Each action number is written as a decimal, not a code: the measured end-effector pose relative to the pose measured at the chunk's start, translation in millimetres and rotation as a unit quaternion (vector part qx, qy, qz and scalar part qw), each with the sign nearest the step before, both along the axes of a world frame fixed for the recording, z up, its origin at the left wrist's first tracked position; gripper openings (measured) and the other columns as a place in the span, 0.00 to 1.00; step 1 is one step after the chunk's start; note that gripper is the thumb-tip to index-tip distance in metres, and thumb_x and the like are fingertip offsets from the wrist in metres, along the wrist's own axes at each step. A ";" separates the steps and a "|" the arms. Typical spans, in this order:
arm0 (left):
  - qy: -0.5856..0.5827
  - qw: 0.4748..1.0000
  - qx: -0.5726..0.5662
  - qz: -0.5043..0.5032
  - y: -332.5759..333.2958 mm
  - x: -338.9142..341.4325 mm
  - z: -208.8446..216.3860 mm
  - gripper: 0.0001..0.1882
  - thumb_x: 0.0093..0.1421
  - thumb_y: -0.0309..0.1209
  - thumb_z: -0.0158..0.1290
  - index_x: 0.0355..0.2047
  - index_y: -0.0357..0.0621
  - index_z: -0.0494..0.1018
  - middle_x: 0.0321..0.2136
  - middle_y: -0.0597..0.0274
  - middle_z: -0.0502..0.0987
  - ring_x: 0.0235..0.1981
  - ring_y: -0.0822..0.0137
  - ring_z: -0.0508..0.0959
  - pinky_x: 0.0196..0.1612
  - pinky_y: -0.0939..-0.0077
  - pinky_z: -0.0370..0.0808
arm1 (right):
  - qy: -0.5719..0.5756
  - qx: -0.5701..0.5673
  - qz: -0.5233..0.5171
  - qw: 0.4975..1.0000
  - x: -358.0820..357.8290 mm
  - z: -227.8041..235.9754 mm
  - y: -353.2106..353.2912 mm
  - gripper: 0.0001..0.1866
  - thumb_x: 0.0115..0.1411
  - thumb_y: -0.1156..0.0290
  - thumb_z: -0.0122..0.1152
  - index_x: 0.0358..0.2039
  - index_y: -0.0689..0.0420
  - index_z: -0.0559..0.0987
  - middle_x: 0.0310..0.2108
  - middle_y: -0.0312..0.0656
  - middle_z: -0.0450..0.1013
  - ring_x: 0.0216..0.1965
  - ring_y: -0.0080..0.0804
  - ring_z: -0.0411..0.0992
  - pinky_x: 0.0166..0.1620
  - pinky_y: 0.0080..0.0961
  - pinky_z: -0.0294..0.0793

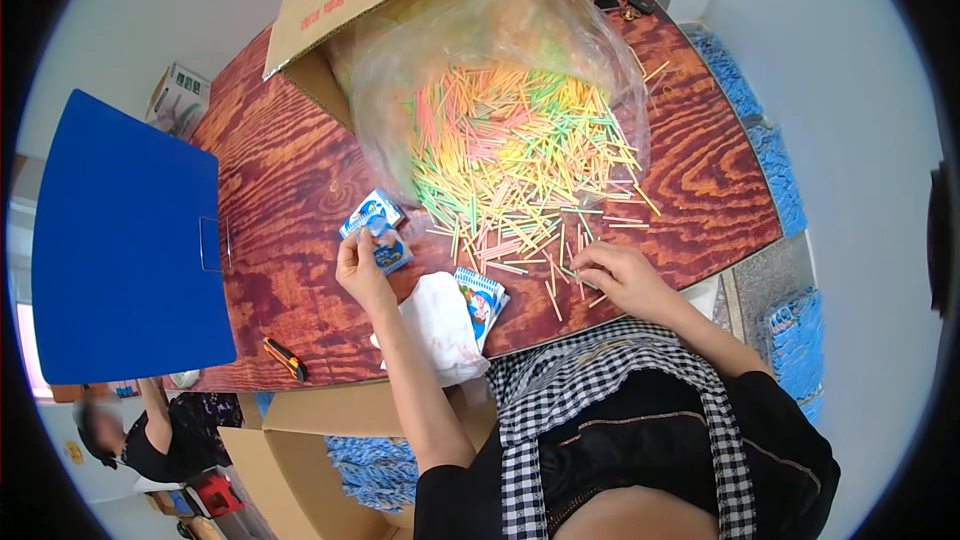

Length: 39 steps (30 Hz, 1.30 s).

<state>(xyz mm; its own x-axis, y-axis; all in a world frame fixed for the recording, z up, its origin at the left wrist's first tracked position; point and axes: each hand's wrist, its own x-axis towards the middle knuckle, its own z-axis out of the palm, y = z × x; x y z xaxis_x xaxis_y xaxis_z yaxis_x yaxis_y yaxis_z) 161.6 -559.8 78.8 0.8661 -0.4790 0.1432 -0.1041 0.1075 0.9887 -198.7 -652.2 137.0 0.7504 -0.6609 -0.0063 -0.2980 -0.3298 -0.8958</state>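
Note:
My left hand (360,265) pinches a small open blue-and-white cardboard packet (393,253) by its upper edge. Just behind it lies another blue-and-white packet (370,210). Over the loose candy-like sticks (520,170), thin and pastel pink, yellow, green and orange, my right hand (615,275) is bent with its fingertips together. Several sticks lie under and around those fingertips; whether any is gripped is hidden. Between my arms sit a white cloth (437,325) and more flat blue-and-white packets (482,305).
A tipped cardboard box (345,15) with a clear plastic bag (385,130) spills the sticks onto the reddish wood-grain table (290,270). Left are an orange-black utility knife (285,360) and a blue panel (140,250). Below stands an open carton (300,415) of blue packets. Another person (170,430) works at lower left.

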 end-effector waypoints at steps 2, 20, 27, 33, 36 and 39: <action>-0.153 0.980 0.090 0.085 -10.5 4.0 -4.3 0.08 0.58 0.28 0.56 0.31 0.33 0.75 0.27 0.64 0.74 0.27 0.75 0.72 0.32 0.80 0.68 | 0.001 -0.007 -0.002 1.000 -0.7 -1.8 -1.1 0.07 0.58 0.73 0.54 0.36 0.60 0.75 0.32 0.46 0.74 0.35 0.43 0.73 0.38 0.33 0.71; -0.291 0.923 0.237 -0.084 69.7 -134.9 40.0 0.06 0.54 0.22 0.54 0.34 0.39 0.76 0.34 0.54 0.76 0.44 0.58 0.74 0.54 0.65 0.66 | -0.046 -0.203 -0.046 0.977 110.7 -2.5 -110.8 0.07 0.57 0.72 0.55 0.32 0.63 0.76 0.30 0.48 0.74 0.34 0.42 0.73 0.39 0.33 0.71; -0.342 0.878 0.328 -0.066 87.7 -136.9 27.1 0.13 0.54 0.24 0.55 0.41 0.40 0.74 0.48 0.51 0.70 0.53 0.53 0.67 0.59 0.61 0.60 | 0.007 -0.296 -0.188 0.937 55.2 -5.1 -122.0 0.06 0.55 0.74 0.57 0.33 0.63 0.77 0.31 0.48 0.74 0.35 0.42 0.73 0.40 0.33 0.71; -0.253 0.927 0.276 -0.020 77.8 -134.8 20.6 0.18 0.54 0.24 0.56 0.47 0.39 0.72 0.55 0.47 0.64 0.56 0.49 0.63 0.58 0.59 0.59 | 0.013 -0.114 -0.032 0.993 85.5 -16.7 -32.7 0.08 0.55 0.69 0.60 0.31 0.61 0.77 0.29 0.48 0.74 0.34 0.45 0.74 0.36 0.36 0.72; -0.235 0.937 0.258 -0.006 77.2 -136.1 6.1 0.17 0.55 0.23 0.55 0.46 0.38 0.72 0.54 0.48 0.65 0.56 0.50 0.64 0.57 0.61 0.62 | 0.118 -0.162 0.069 0.977 118.4 -18.6 11.0 0.12 0.53 0.64 0.62 0.32 0.60 0.77 0.29 0.47 0.73 0.34 0.46 0.73 0.36 0.39 0.72; -0.228 0.946 0.229 0.010 76.2 -138.5 -2.5 0.13 0.56 0.20 0.53 0.44 0.37 0.73 0.54 0.51 0.65 0.56 0.57 0.65 0.55 0.68 0.65 | 0.116 -0.171 0.085 0.975 137.8 -38.0 26.2 0.13 0.53 0.64 0.62 0.35 0.59 0.76 0.30 0.46 0.72 0.35 0.46 0.73 0.36 0.39 0.72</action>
